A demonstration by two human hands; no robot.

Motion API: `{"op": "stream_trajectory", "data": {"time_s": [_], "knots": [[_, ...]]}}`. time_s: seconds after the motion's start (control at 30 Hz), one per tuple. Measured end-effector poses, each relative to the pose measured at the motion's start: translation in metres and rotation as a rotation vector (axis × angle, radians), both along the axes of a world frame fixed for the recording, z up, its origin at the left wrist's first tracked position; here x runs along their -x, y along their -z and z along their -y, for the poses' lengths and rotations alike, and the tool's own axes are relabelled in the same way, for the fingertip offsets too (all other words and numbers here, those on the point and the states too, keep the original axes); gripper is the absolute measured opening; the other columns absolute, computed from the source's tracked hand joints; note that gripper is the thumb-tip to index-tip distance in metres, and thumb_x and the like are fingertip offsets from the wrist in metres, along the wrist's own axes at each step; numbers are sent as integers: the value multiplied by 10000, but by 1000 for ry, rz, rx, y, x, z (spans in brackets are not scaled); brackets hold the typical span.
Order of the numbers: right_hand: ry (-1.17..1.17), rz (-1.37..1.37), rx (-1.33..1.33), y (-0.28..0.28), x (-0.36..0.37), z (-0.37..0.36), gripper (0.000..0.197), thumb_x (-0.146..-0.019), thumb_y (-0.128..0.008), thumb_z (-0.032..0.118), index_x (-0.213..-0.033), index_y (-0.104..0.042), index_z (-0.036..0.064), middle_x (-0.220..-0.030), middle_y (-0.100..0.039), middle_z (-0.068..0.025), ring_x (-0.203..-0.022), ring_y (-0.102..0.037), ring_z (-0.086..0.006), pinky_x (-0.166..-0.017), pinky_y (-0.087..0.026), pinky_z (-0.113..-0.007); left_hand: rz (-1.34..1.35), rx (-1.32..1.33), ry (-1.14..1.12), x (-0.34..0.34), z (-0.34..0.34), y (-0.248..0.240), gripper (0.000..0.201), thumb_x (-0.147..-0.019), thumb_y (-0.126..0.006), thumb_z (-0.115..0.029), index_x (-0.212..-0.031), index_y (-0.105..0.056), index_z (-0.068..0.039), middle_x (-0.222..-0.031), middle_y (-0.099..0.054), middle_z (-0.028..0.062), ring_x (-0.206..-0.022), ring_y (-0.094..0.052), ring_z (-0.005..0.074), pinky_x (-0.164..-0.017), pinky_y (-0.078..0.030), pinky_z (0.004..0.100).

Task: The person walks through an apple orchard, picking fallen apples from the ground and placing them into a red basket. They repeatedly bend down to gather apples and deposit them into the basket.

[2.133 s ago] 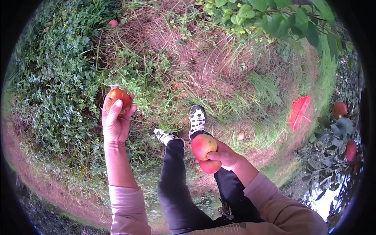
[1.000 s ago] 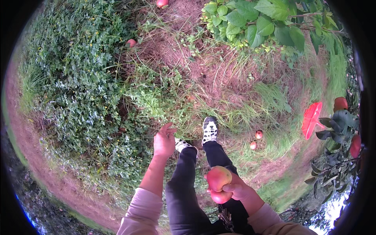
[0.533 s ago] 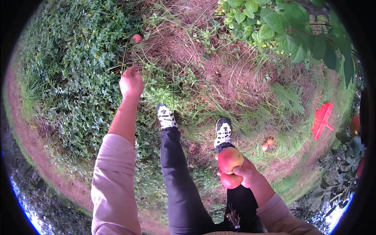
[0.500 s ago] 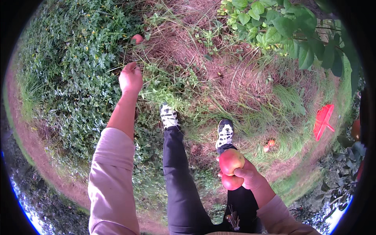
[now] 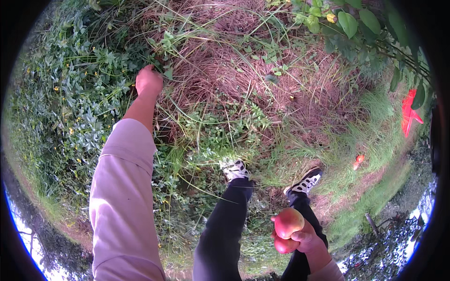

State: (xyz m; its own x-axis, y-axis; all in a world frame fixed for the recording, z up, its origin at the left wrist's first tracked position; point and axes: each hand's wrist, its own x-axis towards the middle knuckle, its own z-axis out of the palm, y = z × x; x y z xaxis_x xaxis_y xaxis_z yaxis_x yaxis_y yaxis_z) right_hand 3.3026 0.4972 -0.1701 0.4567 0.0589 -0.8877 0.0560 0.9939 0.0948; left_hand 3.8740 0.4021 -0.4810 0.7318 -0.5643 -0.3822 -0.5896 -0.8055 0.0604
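My right hand point(image 5: 307, 238) is wrapped round two red-and-yellow apples, one above the other, low in front of my legs. The upper apple point(image 5: 288, 223) shows most of its side, while the lower apple point(image 5: 285, 245) is partly covered by it and by my thumb. Far out to the left, my left hand point(image 5: 149, 82) reaches down into the edge of the leafy green plants point(image 5: 105, 70), beside dry grass. Its back faces up and its fingers are hidden in the leaves, so whatever they touch does not show.
Two small reddish fruits point(image 5: 359, 160) lie in the grass right of my right shoe point(image 5: 307, 181). A red plastic object point(image 5: 410, 112) is farther right. Leafy branches point(image 5: 365, 25) hang in at the upper right. Dry reddish grass point(image 5: 220, 61) covers the ground ahead.
My left hand has reached farther down to where an apple lay in the grass; that apple no longer shows. My view has shifted and my feet appear farther right. The right hand keeps both apples.
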Motion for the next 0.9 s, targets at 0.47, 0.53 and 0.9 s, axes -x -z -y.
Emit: {"op": "stream_trajectory", "data": {"time_s": [0.47,0.53,0.9], "knots": [[48,25,21,-27,-40,10,953,-663,-908,249,-1460,-439,19,-1340,-642,-169,-1109,-702,-307,-992,-580,-456,-659,859,-329,45,-20,-108,775,-879,-835,-94,-1540,-442,3,-1363,-647,151,-1192,-663,248,-1078,-520,381],[4,55,31,-32,-34,16,953,-660,-904,276,-1453,-447,11,-1317,-655,-169,-1085,-711,-302,-972,-584,-442,-1147,1122,-502,59,-35,-152,817,-895,-804,-71,-1581,-364,-25,-1465,-550,170,-1325,-586,325,-1169,-463,460],[-74,65,142,-91,-14,29,963,-670,-909,358,-1450,-468,5,-1270,-679,-147,-1041,-714,-265,-913,-592,-410,-2120,1325,-1036,206,-88,-250,936,-864,-830,-486,-1552,-378,-39,-1531,-387,315,-1381,-441,546,-992,-578,656]]}}
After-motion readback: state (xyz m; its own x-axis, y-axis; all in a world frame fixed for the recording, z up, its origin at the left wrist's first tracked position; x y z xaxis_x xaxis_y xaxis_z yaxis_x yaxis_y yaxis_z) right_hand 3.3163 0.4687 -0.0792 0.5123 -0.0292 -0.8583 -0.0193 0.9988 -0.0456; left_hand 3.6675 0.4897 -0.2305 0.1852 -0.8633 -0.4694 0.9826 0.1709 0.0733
